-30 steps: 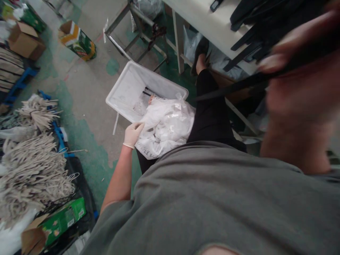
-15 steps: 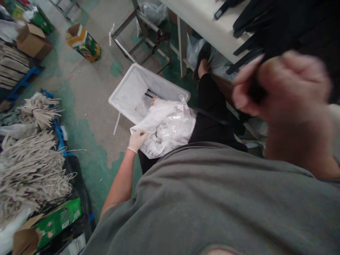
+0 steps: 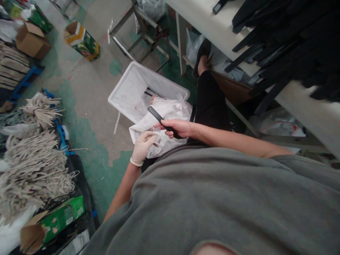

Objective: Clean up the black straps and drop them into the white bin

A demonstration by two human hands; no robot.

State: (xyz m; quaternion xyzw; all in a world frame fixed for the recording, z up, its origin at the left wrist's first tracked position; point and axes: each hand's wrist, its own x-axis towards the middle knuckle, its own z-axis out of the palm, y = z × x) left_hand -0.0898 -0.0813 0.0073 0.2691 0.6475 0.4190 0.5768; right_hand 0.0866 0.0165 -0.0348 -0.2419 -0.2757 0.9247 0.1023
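Head view: I see my left hand [image 3: 142, 147] and my right hand [image 3: 178, 127] close to each other, over the white bag [image 3: 175, 109] on the lap. My right arm [image 3: 225, 139] comes in from the right side, low across the front of the gray shirt [image 3: 207, 191]. Its bare hand is closed on a black strip [image 3: 156, 113], and the fingers point toward my left hand. The strip slants, with its far end sticking out past the fingers, toward the white bin [image 3: 126, 90].

My left arm [image 3: 122, 193] reaches up from the bottom. That hand has a pale glove on, and its fingers are bent in with the tips near the right fingers. I cannot tell if it pinches something small.

The bin sits just past the bag, with two thin black things [image 3: 148, 92] inside. More black strips [image 3: 289, 46] lie in a big pile on the desk [image 3: 204, 21]. Pale cords [image 3: 39, 166] lie in a heap on the other side.
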